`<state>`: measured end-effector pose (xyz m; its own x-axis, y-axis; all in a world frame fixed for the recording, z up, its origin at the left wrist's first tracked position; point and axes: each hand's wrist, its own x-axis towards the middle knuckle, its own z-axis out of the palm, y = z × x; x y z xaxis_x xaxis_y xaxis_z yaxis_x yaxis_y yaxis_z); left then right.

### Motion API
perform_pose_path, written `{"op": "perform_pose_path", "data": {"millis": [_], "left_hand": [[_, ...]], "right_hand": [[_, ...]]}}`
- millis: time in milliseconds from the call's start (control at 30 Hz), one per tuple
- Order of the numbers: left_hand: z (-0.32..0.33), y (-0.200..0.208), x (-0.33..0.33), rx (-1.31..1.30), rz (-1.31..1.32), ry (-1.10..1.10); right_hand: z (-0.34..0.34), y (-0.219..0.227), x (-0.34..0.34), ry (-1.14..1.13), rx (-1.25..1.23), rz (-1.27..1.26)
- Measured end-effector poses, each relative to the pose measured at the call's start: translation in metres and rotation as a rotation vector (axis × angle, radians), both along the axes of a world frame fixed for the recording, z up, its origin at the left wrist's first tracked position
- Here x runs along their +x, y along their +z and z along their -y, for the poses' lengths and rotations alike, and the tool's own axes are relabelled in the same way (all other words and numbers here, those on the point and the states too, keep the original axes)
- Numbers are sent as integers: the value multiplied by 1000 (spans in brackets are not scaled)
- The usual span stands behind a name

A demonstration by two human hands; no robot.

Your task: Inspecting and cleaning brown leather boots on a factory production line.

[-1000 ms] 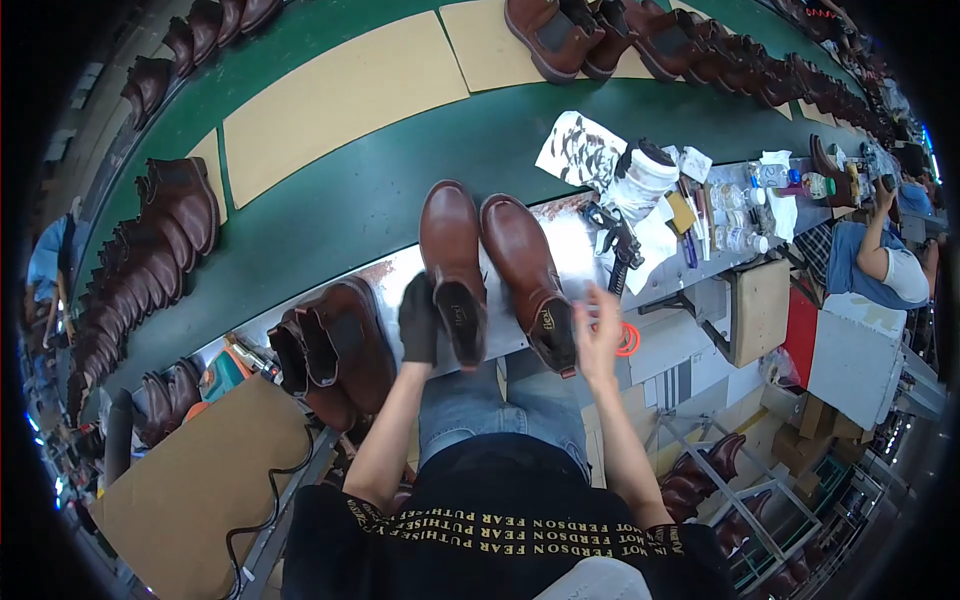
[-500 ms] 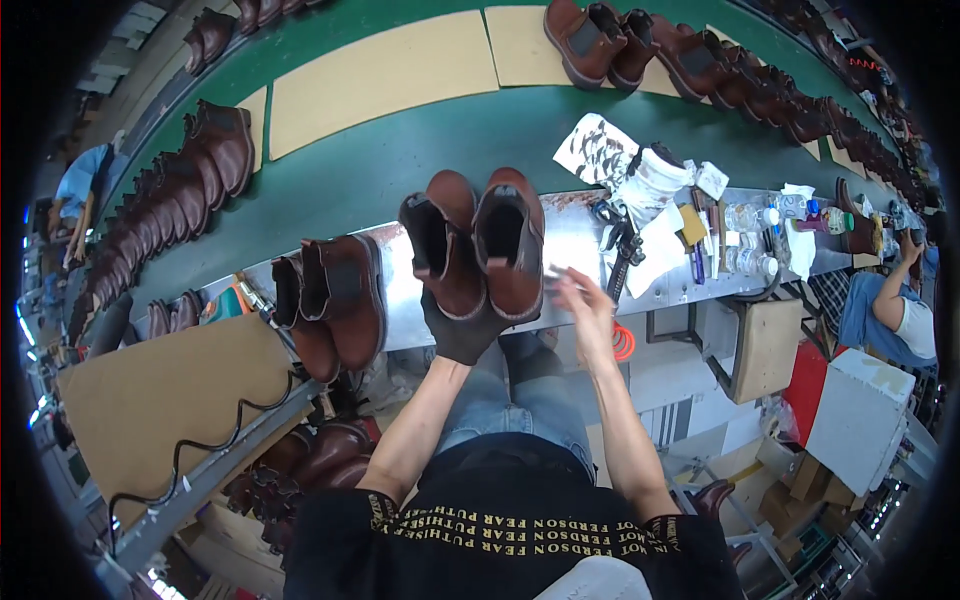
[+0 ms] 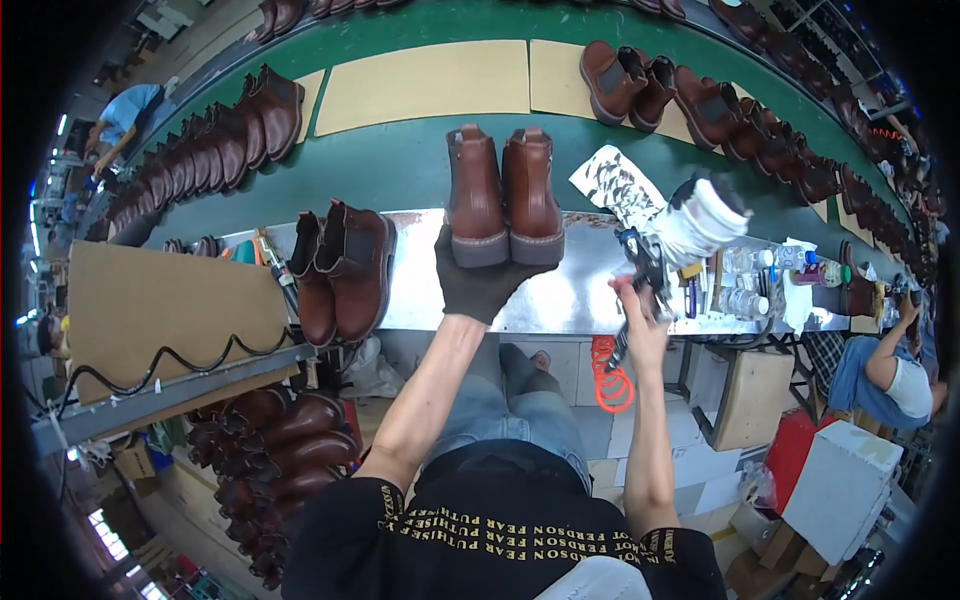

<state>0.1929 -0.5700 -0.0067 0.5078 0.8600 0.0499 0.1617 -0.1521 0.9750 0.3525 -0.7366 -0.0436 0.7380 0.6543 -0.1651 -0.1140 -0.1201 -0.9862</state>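
A pair of brown ankle boots (image 3: 475,195) stands upright on my left hand (image 3: 485,285), heels toward me, above the metal edge of the bench. That hand wears a dark glove and grips them from below at the soles. My bare right hand (image 3: 642,318) is closed round the handle of a dark spray gun (image 3: 648,265), right of the boots and apart from them. A white-wrapped cup (image 3: 705,218), blurred, sits on the gun. An orange coiled hose (image 3: 612,388) hangs below it. Another pair of brown boots (image 3: 360,275) stands to the left.
Rows of brown boots (image 3: 275,115) line the green bench (image 3: 400,155), with cardboard sheets (image 3: 430,90) between them. Plastic bottles (image 3: 742,300), tools and a stained cloth (image 3: 612,180) lie at right. A cardboard-topped stand (image 3: 180,310) is at left. Other people work at both sides.
My right hand has taken hold of the spray gun and lifted it off the bench. The boots in my left hand have tipped from lying back to upright, heels now facing me.
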Motion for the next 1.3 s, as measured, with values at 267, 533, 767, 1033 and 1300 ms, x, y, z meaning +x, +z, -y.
{"op": "perform_pose_path", "data": {"millis": [267, 533, 767, 1033, 1300], "left_hand": [[-5, -7, 19, -251, 378, 23], [-13, -17, 16, -875, 1018, -111], [-6, -8, 19, -839, 1028, -64], [-16, -13, 5, -954, 1154, -84], [-8, -10, 6, -363, 493, -103]], "right_hand": [[15, 133, -20, 363, -165, 425], [7, 141, -24, 333, -28, 442], [-39, 123, -43, 412, -56, 476], [0, 143, -43, 488, -172, 434], [-17, 128, -44, 138, -83, 420]]}}
